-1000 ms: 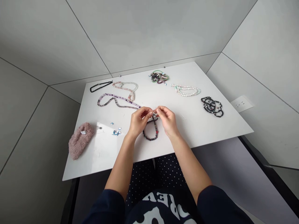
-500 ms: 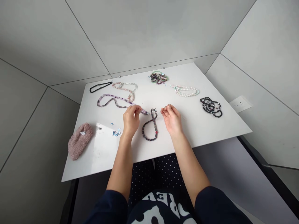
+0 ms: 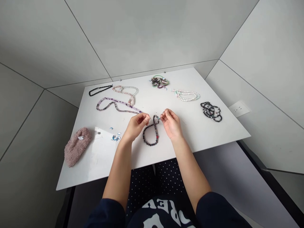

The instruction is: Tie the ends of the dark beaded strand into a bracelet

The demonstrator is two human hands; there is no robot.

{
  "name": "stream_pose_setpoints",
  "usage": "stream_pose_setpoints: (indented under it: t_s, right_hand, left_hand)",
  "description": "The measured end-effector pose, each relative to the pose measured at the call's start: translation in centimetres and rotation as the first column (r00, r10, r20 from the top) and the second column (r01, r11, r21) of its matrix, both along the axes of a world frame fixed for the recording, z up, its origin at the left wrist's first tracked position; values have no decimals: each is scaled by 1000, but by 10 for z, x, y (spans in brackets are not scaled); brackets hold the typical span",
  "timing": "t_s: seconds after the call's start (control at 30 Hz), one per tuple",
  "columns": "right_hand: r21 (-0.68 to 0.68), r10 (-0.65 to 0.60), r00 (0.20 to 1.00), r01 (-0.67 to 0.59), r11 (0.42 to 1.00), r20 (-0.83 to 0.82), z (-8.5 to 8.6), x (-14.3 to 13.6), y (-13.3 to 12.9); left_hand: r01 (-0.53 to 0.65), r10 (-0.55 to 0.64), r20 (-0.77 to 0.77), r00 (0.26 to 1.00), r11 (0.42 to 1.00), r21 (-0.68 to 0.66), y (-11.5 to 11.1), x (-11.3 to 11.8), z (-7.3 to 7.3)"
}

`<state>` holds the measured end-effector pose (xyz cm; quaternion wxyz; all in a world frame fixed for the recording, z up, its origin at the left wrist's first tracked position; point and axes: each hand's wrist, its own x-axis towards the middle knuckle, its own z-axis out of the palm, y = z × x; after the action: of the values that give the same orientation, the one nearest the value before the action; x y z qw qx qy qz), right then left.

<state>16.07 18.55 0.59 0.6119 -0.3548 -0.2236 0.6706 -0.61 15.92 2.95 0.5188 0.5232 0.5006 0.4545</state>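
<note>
A dark bead strand (image 3: 144, 138) with one red bead lies near the table's front edge, crossed into a small upper loop and a larger lower one. My left hand (image 3: 137, 126) is closed in a pinch just left of the small loop; whatever its fingertips hold is too small to make out. On the loop's right side, my right hand (image 3: 171, 123) pinches thumb and fingers together, its contents also unclear. A purple and grey bead strand (image 3: 118, 102) runs from the left toward my left hand, which hides its end.
A pink fuzzy band (image 3: 77, 147) and blue scraps (image 3: 116, 138) lie left on the white table (image 3: 190, 139). Farther back are a black strand (image 3: 99, 90), a pink and clear strand (image 3: 125, 91), a mixed pile (image 3: 159, 82), a pale strand (image 3: 186, 95) and, right, black strands (image 3: 211, 111).
My left hand has moved right, closer to the small loop and to my right hand. The camera view has shifted slightly. The dark strand keeps its crossed shape.
</note>
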Motion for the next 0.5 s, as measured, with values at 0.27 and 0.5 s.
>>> stream_pose_setpoints:
  t_s: [0.27, 0.5]
  right_hand:
    - [-158, -138, 966, 104, 982, -220, -3, 9, 8]
    - [-162, -162, 957, 125, 979, -239, 0, 11, 9]
  left_hand:
    - [204, -60, 612, 788, 964, -169, -2, -14, 9]
    - [219, -39, 701, 712, 961, -169, 0, -17, 6]
